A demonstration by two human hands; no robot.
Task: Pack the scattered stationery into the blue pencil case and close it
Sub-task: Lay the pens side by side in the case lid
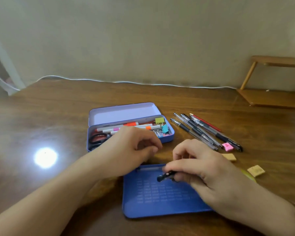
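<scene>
Hands first: your right hand (192,165) pinches a small black object (165,176) over the blue tray (160,198), likely to carry it across, while your left hand (134,147) hovers loosely curled, holding nothing, beside the open case (168,137). Pens (206,132) and erasers (255,170) lie unpacked on the desk (58,116) to your right.

Two tins lie open: a lilac pencil case (167,138) and a darker blue case (160,198) nearer the person. The lilac one holds three white markers (116,127), one pair of scissors (97,138) and a few binder clips, two plainly coloured: yellow (159,120) and teal (165,128). On the counter (58,116) lie about five pens (199,130), one red pencil (205,123), one pink eraser (227,147) and two tan erasers (256,170). Two hands show.
</scene>
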